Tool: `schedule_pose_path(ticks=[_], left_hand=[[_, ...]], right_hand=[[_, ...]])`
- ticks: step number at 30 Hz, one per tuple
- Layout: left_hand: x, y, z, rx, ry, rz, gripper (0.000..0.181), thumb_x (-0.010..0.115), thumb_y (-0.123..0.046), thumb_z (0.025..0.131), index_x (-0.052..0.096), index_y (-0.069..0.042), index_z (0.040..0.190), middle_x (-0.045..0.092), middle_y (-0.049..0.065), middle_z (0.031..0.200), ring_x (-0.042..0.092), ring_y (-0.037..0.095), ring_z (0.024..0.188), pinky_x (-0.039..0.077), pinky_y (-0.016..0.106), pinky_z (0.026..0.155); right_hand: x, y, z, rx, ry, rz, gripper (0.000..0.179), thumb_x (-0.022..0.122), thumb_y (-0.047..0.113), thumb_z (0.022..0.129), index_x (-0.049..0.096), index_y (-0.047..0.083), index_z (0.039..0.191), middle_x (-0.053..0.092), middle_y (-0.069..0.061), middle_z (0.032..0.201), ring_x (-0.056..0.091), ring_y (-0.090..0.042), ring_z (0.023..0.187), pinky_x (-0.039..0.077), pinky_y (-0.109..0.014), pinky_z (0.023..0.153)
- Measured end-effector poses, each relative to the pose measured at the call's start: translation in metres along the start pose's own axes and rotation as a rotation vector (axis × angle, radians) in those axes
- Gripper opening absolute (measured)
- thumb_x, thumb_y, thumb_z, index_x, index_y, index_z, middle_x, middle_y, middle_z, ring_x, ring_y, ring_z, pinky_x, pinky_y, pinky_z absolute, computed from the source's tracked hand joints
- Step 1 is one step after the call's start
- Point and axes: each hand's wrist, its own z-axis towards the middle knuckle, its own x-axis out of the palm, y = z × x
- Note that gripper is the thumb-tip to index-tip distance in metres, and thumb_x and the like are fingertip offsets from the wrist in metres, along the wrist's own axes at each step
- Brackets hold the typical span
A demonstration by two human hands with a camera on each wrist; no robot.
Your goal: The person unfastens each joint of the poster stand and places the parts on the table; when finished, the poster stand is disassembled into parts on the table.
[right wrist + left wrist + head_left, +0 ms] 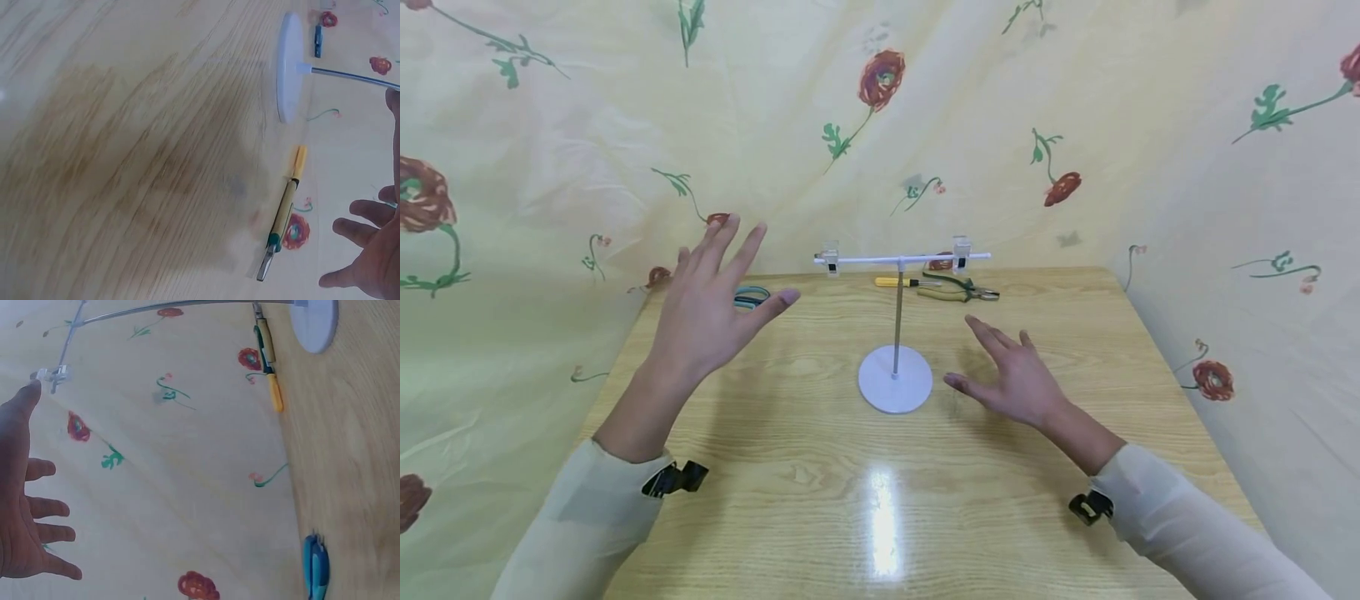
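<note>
A white T-shaped stand (895,396) is upright on the table, with a round base, a thin metal pole and a crossbar (865,260). Clear clips (961,254) sit near both ends of that bar. My left hand (703,308) is raised to the left of the stand, fingers spread, holding nothing. Low over the table to the right of the base, my right hand (1018,379) has its fingers extended and is also without anything in it. In the left wrist view, the left thumb overlaps one clip (59,375); whether they touch, I cannot tell.
Behind the stand lie a yellow-handled screwdriver (891,282) and green-handled pliers (951,294). A teal-handled tool (751,293) lies at the back left, partly covered by my left hand. Flower-patterned cloth (775,125) hangs around the wooden table (820,517) at the back and sides.
</note>
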Motion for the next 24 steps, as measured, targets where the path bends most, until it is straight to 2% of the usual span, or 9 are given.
schedule_pose_path(ticks=[3, 7, 10, 18, 24], left_hand=[[-0.002, -0.006, 0.006, 0.017, -0.001, -0.006, 0.094, 0.055, -0.082, 0.101, 0.025, -0.035, 0.177, 0.018, 0.004, 0.187, 0.02, 0.038, 0.173, 0.012, 0.072, 0.138], [-0.004, -0.014, 0.012, 0.059, -0.007, -0.011, 0.093, 0.057, -0.079, 0.102, 0.025, -0.034, 0.177, 0.023, 0.0, 0.186, 0.024, 0.034, 0.173, 0.014, 0.071, 0.138], [-0.004, -0.019, 0.016, 0.085, -0.014, -0.027, 0.091, 0.058, -0.077, 0.103, 0.026, -0.033, 0.177, 0.027, -0.004, 0.185, 0.025, 0.031, 0.173, 0.017, 0.07, 0.138], [-0.013, -0.032, 0.026, 0.11, 0.022, -0.022, 0.091, 0.056, -0.078, 0.104, 0.024, -0.034, 0.177, 0.027, -0.006, 0.184, 0.023, 0.028, 0.173, 0.017, 0.062, 0.141], [-0.019, -0.043, 0.033, 0.11, 0.04, -0.025, 0.09, 0.057, -0.079, 0.102, 0.028, -0.037, 0.176, 0.032, -0.009, 0.182, 0.029, 0.026, 0.171, 0.038, 0.068, 0.13]], right_hand=[[0.002, 0.004, 0.002, -0.001, 0.015, 0.048, 0.099, 0.083, 0.053, 0.097, 0.037, 0.008, 0.172, 0.054, -0.026, 0.166, 0.063, -0.051, 0.143, 0.028, -0.083, 0.126], [0.005, 0.011, 0.005, 0.012, 0.06, 0.111, 0.095, 0.081, 0.054, 0.099, 0.04, 0.008, 0.171, 0.053, -0.023, 0.167, 0.058, -0.052, 0.148, 0.044, -0.074, 0.122], [0.008, 0.015, 0.007, -0.011, 0.059, 0.138, 0.091, 0.082, 0.051, 0.099, 0.044, 0.006, 0.168, 0.056, -0.022, 0.166, 0.059, -0.05, 0.147, 0.053, -0.068, 0.116], [0.013, 0.024, 0.016, -0.103, -0.02, 0.162, 0.084, 0.085, 0.044, 0.098, 0.052, 0.003, 0.162, 0.061, -0.021, 0.161, 0.062, -0.046, 0.145, 0.054, -0.064, 0.117], [0.012, 0.033, 0.023, -0.123, -0.039, 0.19, 0.081, 0.085, 0.042, 0.099, 0.052, 0.005, 0.162, 0.066, -0.021, 0.156, 0.067, -0.044, 0.14, 0.057, -0.062, 0.113]])
